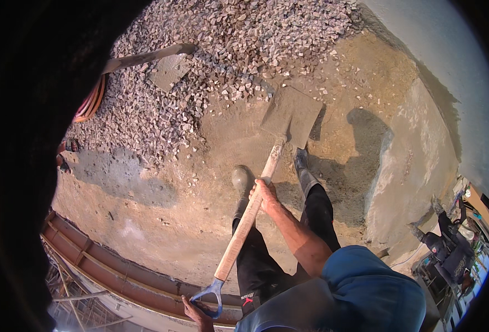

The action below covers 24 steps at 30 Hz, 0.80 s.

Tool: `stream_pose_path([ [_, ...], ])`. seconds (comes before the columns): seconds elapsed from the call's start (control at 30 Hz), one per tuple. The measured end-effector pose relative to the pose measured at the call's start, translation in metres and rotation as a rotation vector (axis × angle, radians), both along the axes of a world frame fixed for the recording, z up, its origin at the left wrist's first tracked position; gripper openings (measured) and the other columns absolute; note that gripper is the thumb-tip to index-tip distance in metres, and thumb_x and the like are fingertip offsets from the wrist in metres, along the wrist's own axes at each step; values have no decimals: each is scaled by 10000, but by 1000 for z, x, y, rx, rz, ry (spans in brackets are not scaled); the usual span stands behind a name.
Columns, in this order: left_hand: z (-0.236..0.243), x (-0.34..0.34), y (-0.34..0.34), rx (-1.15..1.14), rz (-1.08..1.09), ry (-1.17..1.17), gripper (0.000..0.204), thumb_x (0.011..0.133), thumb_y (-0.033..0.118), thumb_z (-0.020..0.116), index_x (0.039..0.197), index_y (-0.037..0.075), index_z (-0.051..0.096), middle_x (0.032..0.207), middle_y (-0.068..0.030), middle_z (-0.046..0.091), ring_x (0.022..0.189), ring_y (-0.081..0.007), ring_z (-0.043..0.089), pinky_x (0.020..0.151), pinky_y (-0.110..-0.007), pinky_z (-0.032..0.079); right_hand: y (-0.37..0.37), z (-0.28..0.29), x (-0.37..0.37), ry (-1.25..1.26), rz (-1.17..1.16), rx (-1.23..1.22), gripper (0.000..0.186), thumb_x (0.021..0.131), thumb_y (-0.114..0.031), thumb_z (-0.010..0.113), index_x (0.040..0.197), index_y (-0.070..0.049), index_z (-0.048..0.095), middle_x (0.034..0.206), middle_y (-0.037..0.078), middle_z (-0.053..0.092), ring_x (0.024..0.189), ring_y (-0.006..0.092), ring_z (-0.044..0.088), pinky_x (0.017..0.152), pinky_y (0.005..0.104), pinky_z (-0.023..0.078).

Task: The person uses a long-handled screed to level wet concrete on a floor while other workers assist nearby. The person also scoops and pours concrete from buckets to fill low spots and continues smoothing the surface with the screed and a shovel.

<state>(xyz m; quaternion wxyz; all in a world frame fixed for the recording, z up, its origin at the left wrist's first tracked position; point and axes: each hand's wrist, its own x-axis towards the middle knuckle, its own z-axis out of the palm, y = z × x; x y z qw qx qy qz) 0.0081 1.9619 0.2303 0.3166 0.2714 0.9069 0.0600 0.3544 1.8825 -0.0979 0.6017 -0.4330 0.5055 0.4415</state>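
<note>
A square-bladed shovel crosses the middle of the view, its wooden shaft (239, 239) slanting from lower left to upper right. My right hand (265, 195) wraps round the shaft above my boots. At the lower edge, my left hand (198, 314) is closed on the blue D-shaped grip (214, 293); part of that hand is hidden. The grey, dirt-coated blade (292, 115) rests on or just above the sandy ground, beyond my right boot (301, 161). No load of gravel shows on the blade. My left boot (242, 180) stands left of the shaft.
A gravel heap (228, 39) spreads across the far side. On it lies another shovel's blade (171, 73), its handle (150, 57) reaching left near orange hoses (92, 102). Another person's foot (70, 145) shows far left. Rusty metal channel (117, 271) runs lower left; pale concrete (413, 166) lies right.
</note>
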Motion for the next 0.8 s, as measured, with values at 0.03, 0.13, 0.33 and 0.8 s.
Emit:
stream_pose_path([
  [0.03, 10, -38, -9, 10, 52, 112, 503, 889, 578, 543, 757, 92, 546, 507, 22, 386, 400, -135, 398, 373, -296, 339, 21, 4, -31, 44, 62, 15, 204, 845, -147, 674, 931, -81, 501, 729, 67, 524, 567, 229, 560, 524, 416, 519],
  [0.13, 6, -130, -47, -70, 179, 26, 751, 892, 674, 380, 1039, -24, 618, 774, -153, 627, 583, -275, 606, 423, -370, 501, 51, -15, -110, 65, 292, 26, 200, 849, -128, 666, 946, -57, 506, 722, 78, 542, 536, 229, 568, 490, 404, 522],
  [0.33, -67, -85, -76, 60, 437, 226, 486, 874, 563, 507, 760, 93, 556, 551, -8, 463, 454, -170, 483, 444, -350, 434, 54, -94, -100, -5, 424, -46, 194, 833, -119, 658, 926, -40, 508, 668, 71, 531, 471, 217, 551, 415, 389, 487],
  [0.8, -376, 5, -29, 355, 371, -284, 317, 963, 377, 483, 788, 113, 462, 551, -3, 413, 417, -115, 392, 387, -269, 331, 164, -233, 108, -172, 466, 73, 325, 787, -140, 694, 1028, -43, 500, 858, 105, 530, 706, 279, 591, 637, 466, 521],
])
